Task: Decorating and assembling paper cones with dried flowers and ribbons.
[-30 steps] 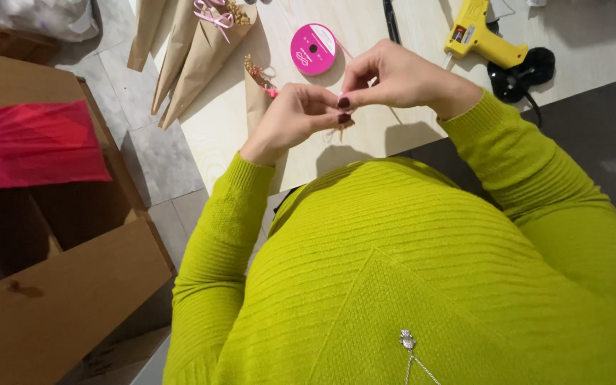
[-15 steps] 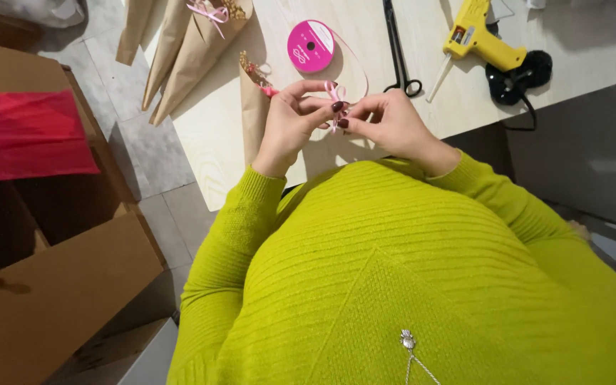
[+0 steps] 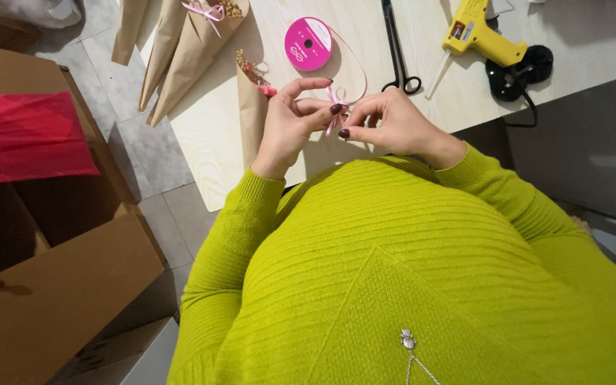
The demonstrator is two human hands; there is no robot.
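- Pale wooden surface [image 3: 215,135] carries the craft things, with grey floor tiles beside it.
- Pink ribbon bow [image 3: 336,107] sits above the surface's near edge, pinched between both hands.
- Left hand [image 3: 290,128] grips it with thumb and forefinger; right hand [image 3: 392,125] likewise pinches it.
- Ribbon spool [image 3: 308,44] lies at 11 o'clock from the bow, its strand running to the bow.
- Brown paper cone [image 3: 252,107] lies at 9 o'clock.
- Scissors [image 3: 397,50] lie at 1 o'clock and yellow glue gun [image 3: 480,39] at 2 o'clock.

I see satin ribbon [image 3: 335,107], glossy pink; spool [image 3: 308,44] glossy plastic. Cones [image 3: 197,46] matt kraft paper. Table [image 3: 365,28] pale smooth wood. Glue gun [image 3: 480,39] yellow plastic. Boxes [image 3: 58,299] matt cardboard.
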